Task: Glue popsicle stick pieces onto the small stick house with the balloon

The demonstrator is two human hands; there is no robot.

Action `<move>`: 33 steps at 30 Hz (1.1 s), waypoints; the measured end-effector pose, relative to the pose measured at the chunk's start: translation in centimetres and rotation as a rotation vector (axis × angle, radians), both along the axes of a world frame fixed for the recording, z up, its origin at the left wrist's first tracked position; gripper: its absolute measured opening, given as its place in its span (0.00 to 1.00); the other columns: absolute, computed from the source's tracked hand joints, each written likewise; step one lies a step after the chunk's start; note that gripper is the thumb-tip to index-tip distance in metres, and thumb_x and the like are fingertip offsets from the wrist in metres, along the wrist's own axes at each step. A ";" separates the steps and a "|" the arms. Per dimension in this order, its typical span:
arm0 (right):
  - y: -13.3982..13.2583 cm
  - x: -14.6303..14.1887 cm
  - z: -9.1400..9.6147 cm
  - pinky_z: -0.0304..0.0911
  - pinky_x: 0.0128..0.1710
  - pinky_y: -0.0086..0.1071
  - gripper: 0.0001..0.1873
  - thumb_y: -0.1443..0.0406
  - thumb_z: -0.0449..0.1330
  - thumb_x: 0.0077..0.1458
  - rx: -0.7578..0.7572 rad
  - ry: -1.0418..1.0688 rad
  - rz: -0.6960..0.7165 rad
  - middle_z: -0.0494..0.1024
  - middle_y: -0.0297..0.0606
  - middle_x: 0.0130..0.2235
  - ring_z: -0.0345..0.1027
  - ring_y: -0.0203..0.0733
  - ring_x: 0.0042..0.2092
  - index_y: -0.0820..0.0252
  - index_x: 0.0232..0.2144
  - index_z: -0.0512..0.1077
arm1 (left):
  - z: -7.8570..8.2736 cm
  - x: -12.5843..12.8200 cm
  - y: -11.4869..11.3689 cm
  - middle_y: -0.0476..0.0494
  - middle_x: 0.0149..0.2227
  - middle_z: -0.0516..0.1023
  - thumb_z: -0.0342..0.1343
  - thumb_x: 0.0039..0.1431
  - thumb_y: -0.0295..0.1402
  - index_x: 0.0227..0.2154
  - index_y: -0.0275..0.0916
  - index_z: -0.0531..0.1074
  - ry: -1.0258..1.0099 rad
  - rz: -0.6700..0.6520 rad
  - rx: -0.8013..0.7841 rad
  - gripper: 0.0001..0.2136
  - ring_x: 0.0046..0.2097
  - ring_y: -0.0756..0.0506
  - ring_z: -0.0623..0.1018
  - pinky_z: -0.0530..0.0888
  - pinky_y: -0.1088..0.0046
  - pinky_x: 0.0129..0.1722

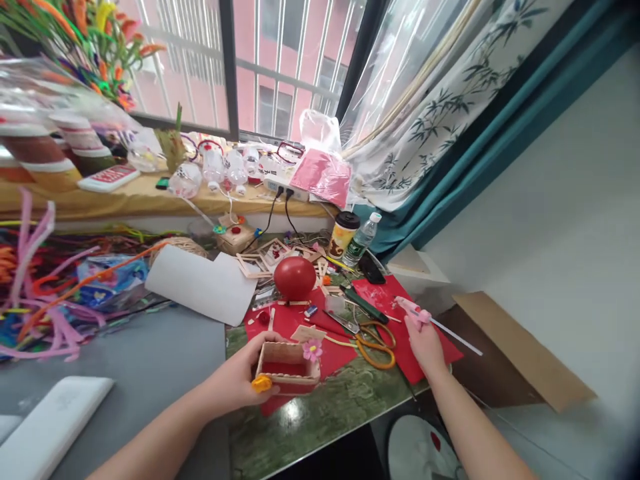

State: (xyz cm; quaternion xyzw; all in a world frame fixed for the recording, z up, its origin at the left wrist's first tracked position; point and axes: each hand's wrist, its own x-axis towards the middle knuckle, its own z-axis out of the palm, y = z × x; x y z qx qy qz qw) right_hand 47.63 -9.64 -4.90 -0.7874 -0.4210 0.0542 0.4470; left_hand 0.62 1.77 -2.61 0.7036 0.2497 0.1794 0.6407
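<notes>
My left hand [240,377] is closed around a small box of wooden sticks [289,368] with a red inside, a pink paper flower on its right corner and a yellow one at its front. It rests low over the green table [320,413]. My right hand [424,340] grips a pink glue gun [413,310] with a long white glue stick [457,335] poking out to the right, above red paper [400,347]. Orange-handled scissors [374,340] lie between my hands.
A red balloon [295,277], white paper [203,283], wooden stick frames, a cup [343,235] and a water bottle [361,239] crowd the table's far side. Pipe cleaners [45,293] pile at left. Cardboard [520,353] lies on the floor at right. A cluttered windowsill runs behind.
</notes>
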 end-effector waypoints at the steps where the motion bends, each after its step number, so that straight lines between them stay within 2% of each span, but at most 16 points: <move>1: 0.1 0.2 -0.2 0.72 0.56 0.45 0.26 0.49 0.57 0.61 -0.009 -0.014 -0.005 0.84 0.47 0.55 0.78 0.56 0.56 0.54 0.55 0.78 | 0.0 -0.1 0.1 0.42 0.54 0.79 0.65 0.54 0.32 0.60 0.45 0.60 0.010 -0.001 0.005 0.32 0.52 0.39 0.81 0.78 0.66 0.53; 3: 0.2 0.7 -0.5 0.69 0.60 0.45 0.26 0.51 0.57 0.61 -0.031 -0.029 -0.019 0.84 0.47 0.56 0.76 0.57 0.59 0.54 0.56 0.79 | -0.2 -0.2 0.2 0.41 0.56 0.79 0.65 0.54 0.32 0.61 0.45 0.60 0.030 -0.005 0.027 0.32 0.55 0.37 0.81 0.78 0.65 0.54; 5: 0.3 1.3 -0.8 0.68 0.60 0.45 0.25 0.52 0.57 0.61 -0.066 -0.059 -0.030 0.84 0.48 0.54 0.76 0.58 0.59 0.55 0.55 0.79 | -0.4 -0.3 0.3 0.39 0.60 0.78 0.65 0.56 0.33 0.63 0.45 0.61 0.049 0.007 0.069 0.32 0.57 0.36 0.80 0.77 0.65 0.56; 12: -0.7 2.7 -1.9 0.70 0.49 0.44 0.23 0.49 0.59 0.59 -0.191 -0.184 -0.169 0.84 0.51 0.40 0.79 0.59 0.44 0.60 0.42 0.80 | -1.0 -0.3 0.9 0.38 0.64 0.76 0.65 0.59 0.36 0.64 0.46 0.63 0.086 0.085 0.226 0.31 0.65 0.33 0.76 0.76 0.63 0.61; 16: -1.4 2.6 -1.9 0.69 0.50 0.43 0.24 0.47 0.60 0.58 -0.197 -0.237 -0.188 0.83 0.50 0.43 0.77 0.57 0.47 0.60 0.44 0.79 | -0.9 -0.3 1.2 0.38 0.65 0.75 0.66 0.59 0.37 0.65 0.46 0.65 0.125 0.089 0.262 0.31 0.65 0.33 0.76 0.77 0.64 0.60; 19: -2.9 2.0 -1.5 0.66 0.55 0.49 0.27 0.46 0.62 0.55 -0.164 -0.282 -0.259 0.81 0.54 0.47 0.74 0.61 0.50 0.62 0.46 0.77 | -0.8 -0.4 1.2 0.38 0.66 0.74 0.66 0.59 0.36 0.65 0.46 0.64 0.128 0.076 0.260 0.32 0.65 0.33 0.76 0.76 0.64 0.61; 21: -4.3 0.8 -1.3 0.63 0.57 0.57 0.27 0.45 0.64 0.53 -0.135 -0.322 -0.330 0.79 0.57 0.45 0.72 0.65 0.50 0.62 0.42 0.76 | -0.6 -0.4 1.0 0.39 0.67 0.74 0.66 0.58 0.35 0.65 0.46 0.64 0.131 0.068 0.239 0.32 0.66 0.34 0.75 0.76 0.63 0.62; 23: -5.7 -1.4 -1.0 0.61 0.57 0.61 0.23 0.45 0.66 0.53 -0.104 -0.362 -0.328 0.78 0.52 0.40 0.71 0.63 0.46 0.59 0.36 0.73 | -0.4 -0.3 0.9 0.39 0.67 0.73 0.66 0.57 0.33 0.65 0.46 0.63 0.124 0.064 0.189 0.33 0.65 0.34 0.76 0.76 0.64 0.61; 25: -6.4 -4.5 -0.6 0.65 0.55 0.57 0.18 0.49 0.65 0.58 -0.015 -0.385 -0.116 0.77 0.48 0.39 0.71 0.58 0.45 0.56 0.35 0.73 | -0.3 -0.2 0.9 0.39 0.67 0.73 0.66 0.57 0.32 0.66 0.46 0.63 0.111 0.057 0.131 0.34 0.63 0.35 0.77 0.78 0.65 0.58; 27: -6.1 -8.5 0.2 0.67 0.56 0.53 0.13 0.53 0.64 0.63 0.042 -0.279 0.133 0.79 0.48 0.44 0.73 0.57 0.50 0.55 0.40 0.76 | -0.2 -0.1 0.9 0.39 0.67 0.73 0.66 0.56 0.32 0.65 0.46 0.64 0.095 0.050 0.086 0.34 0.64 0.34 0.77 0.79 0.65 0.57; 29: -4.6 -13.0 1.3 0.68 0.59 0.51 0.14 0.56 0.63 0.66 0.055 -0.074 0.320 0.78 0.48 0.54 0.73 0.56 0.56 0.52 0.51 0.77 | -0.2 -0.1 0.9 0.39 0.67 0.73 0.66 0.55 0.32 0.65 0.45 0.65 0.083 0.054 0.060 0.34 0.64 0.33 0.76 0.78 0.65 0.57; 31: -2.4 -17.1 2.5 0.66 0.65 0.50 0.22 0.55 0.62 0.68 0.109 0.210 0.473 0.76 0.46 0.63 0.72 0.54 0.62 0.48 0.62 0.73 | -0.1 -0.1 0.9 0.39 0.65 0.75 0.66 0.55 0.32 0.64 0.45 0.66 0.082 0.069 0.061 0.34 0.65 0.32 0.76 0.78 0.64 0.58; 33: 0.0 -20.3 3.4 0.66 0.66 0.50 0.24 0.53 0.60 0.70 0.132 0.545 0.621 0.75 0.44 0.66 0.71 0.53 0.64 0.47 0.64 0.71 | 0.0 -0.1 0.7 0.38 0.65 0.75 0.66 0.54 0.32 0.64 0.44 0.65 0.091 0.077 0.081 0.34 0.65 0.33 0.75 0.77 0.63 0.60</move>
